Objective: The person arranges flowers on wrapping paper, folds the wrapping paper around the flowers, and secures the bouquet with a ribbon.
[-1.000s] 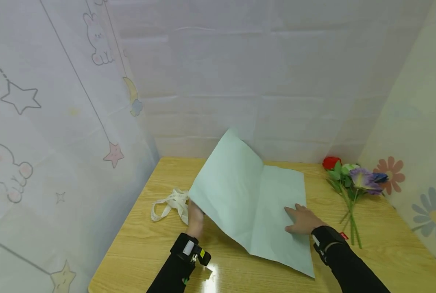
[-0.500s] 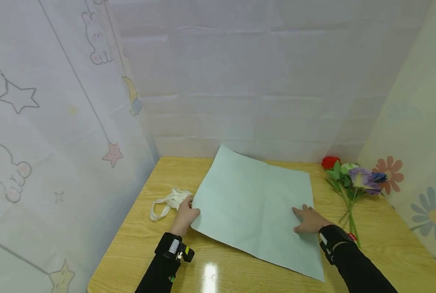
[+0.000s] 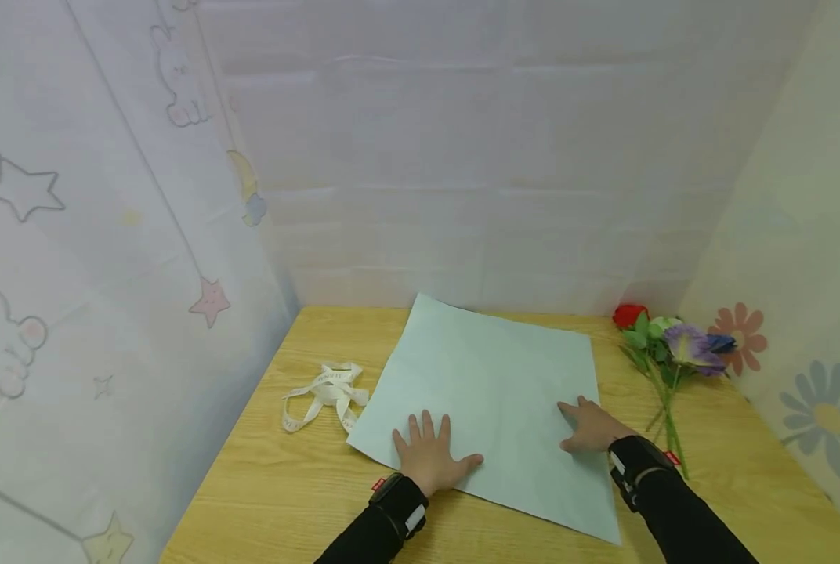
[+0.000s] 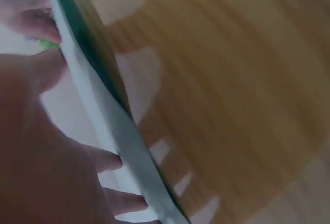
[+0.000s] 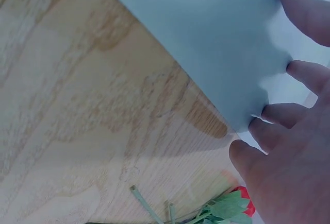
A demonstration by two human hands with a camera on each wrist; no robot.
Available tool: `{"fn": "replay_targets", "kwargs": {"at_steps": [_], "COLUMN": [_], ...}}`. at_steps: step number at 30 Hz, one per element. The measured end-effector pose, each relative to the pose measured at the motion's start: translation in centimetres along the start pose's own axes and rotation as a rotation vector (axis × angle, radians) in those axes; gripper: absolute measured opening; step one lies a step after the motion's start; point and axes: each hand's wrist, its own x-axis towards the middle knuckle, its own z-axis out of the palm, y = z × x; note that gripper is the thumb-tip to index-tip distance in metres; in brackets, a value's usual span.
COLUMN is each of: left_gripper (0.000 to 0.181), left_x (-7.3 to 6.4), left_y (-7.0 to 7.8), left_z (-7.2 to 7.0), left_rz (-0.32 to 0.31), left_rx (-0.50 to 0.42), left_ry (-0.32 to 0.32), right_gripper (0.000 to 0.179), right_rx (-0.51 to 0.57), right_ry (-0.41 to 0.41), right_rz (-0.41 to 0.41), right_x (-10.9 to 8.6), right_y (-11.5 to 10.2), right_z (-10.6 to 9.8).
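A large pale blue-green sheet of paper (image 3: pixel 505 376) lies spread on the wooden table, with a faint crease down it. Its far left corner curls up slightly. My left hand (image 3: pixel 430 460) rests on the paper near its front edge, fingers spread and palm down. In the left wrist view, the fingers of that hand (image 4: pixel 46 157) extend over the paper's edge (image 4: pixel 131 139). Toward the paper's right edge, my right hand (image 3: pixel 592 429) touches the surface with its fingers extended. The right wrist view shows its fingertips (image 5: pixel 291 67) on the sheet.
Left of the paper lies a loose heap of white printed ribbon (image 3: pixel 331 392). Artificial flowers with long green stems lie to the right, among them a red rose (image 3: pixel 629 316) and a purple bloom (image 3: pixel 691 345). Patterned cloth walls (image 3: pixel 420 157) border the table.
The raised left half of the paper has come down and now lies nearly flat. My left hand has let go of the left edge and moved rightward onto the paper. The right hand stays near the right edge.
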Motion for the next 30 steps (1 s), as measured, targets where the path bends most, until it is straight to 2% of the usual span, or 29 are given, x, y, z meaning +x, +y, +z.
{"fn": "replay_targets", "kwargs": {"at_steps": [3, 7, 11, 15, 17, 19, 25, 30], "left_gripper": [0.102, 0.106, 0.098, 0.07, 0.058, 0.054, 0.076, 0.075], "left_x": [0.0, 0.5, 0.9, 1.2, 1.4, 1.5, 1.5, 2.0], "left_y": [0.4, 0.7, 0.9, 1.3, 1.6, 1.8, 1.6, 0.8], "left_z": [-0.1, -0.1, -0.2, -0.4, -0.5, -0.4, -0.4, -0.9], "left_rz": [-0.017, -0.04, -0.058, -0.029, -0.005, 0.008, 0.01, 0.045], "left_rx": [0.047, 0.091, 0.15, 0.197, 0.202, 0.196, 0.137, 0.119], "left_ry": [-0.052, -0.079, -0.022, 0.056, 0.066, 0.056, 0.016, -0.048], "right_gripper": [0.081, 0.078, 0.081, 0.087, 0.089, 0.09, 0.082, 0.078], "right_rx": [-0.016, -0.04, -0.081, -0.148, -0.194, -0.224, -0.278, -0.341], "right_ry": [-0.003, -0.013, -0.054, -0.06, -0.054, -0.046, 0.012, 0.066], "right_rz": [0.012, 0.04, 0.08, 0.12, 0.135, 0.152, 0.22, 0.237], "right_x": [-0.2, -0.6, -0.6, -0.1, 0.2, 0.2, -1.0, -1.3], "right_y": [-0.2, -1.0, -1.9, -2.2, -2.5, -3.4, -7.6, -9.7], "right_z": [-0.1, -0.6, -0.6, 0.1, 0.5, 0.9, 1.3, 2.2]}}
